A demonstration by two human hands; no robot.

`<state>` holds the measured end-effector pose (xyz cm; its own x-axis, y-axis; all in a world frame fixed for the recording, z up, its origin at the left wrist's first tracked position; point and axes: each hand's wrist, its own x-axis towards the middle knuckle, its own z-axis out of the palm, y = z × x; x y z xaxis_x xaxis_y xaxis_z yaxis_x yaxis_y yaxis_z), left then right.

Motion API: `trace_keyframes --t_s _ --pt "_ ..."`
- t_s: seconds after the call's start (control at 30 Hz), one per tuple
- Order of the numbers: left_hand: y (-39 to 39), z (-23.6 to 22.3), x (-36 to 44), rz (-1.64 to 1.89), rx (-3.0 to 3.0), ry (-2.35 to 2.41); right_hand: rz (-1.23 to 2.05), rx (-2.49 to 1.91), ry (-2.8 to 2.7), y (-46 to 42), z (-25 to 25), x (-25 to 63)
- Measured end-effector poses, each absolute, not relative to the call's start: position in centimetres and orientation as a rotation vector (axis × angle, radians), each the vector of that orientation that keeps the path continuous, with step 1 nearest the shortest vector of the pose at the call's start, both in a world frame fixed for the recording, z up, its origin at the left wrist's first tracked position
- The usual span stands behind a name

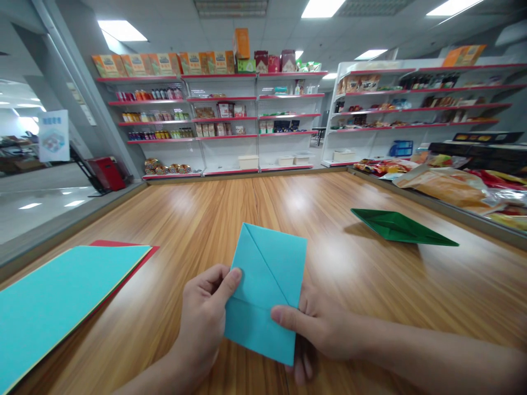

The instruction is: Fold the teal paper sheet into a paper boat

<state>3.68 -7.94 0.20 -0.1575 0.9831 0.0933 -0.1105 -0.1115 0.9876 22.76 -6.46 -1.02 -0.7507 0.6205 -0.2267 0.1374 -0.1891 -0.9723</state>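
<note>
A folded light-blue sheet of paper is held up over the table, tilted a little, with a diagonal crease and a crosswise crease on its face. My left hand pinches its left edge, thumb on top. On the lower right, my right hand grips the same paper between the thumb in front and fingers mostly hidden behind it. To the right lies a folded dark green paper piece, pointed at both ends, apart from both hands.
At the left lies a stack of coloured paper, light blue on top with red showing beneath. The wooden table has a raised rim. Packaged goods sit beyond its right edge. Stocked shelves stand behind.
</note>
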Motion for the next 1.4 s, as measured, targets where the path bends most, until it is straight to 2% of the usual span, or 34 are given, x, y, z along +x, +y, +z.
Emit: trace_keyframes --t_s 0.2,0.4,0.63,0.93,1.17,1.4 --pt "-7.7 -0.1 3.5 1.404 1.081 1.124 1.983 -0.828 -1.728 -6.7 -0.8 22.7" --pt "-8.3 0.3 3.4 1.343 1.383 1.148 1.785 -0.907 -1.643 -6.4 -1.4 22.9" --pt "-6.8 1.7 3.0 1.101 1.180 1.023 1.973 -0.934 -1.656 -5.9 -0.9 23.4" --pt "-6.8 1.7 3.2 1.051 0.865 0.941 2.012 -0.801 -1.702 -5.7 -0.9 23.5" --pt "-6.8 1.5 3.6 1.075 0.958 1.009 1.984 -0.541 -1.560 -5.9 -0.6 22.9" --pt "-8.0 0.9 3.8 0.914 0.941 0.817 2.009 -0.537 -1.597 -6.3 -0.3 22.8"
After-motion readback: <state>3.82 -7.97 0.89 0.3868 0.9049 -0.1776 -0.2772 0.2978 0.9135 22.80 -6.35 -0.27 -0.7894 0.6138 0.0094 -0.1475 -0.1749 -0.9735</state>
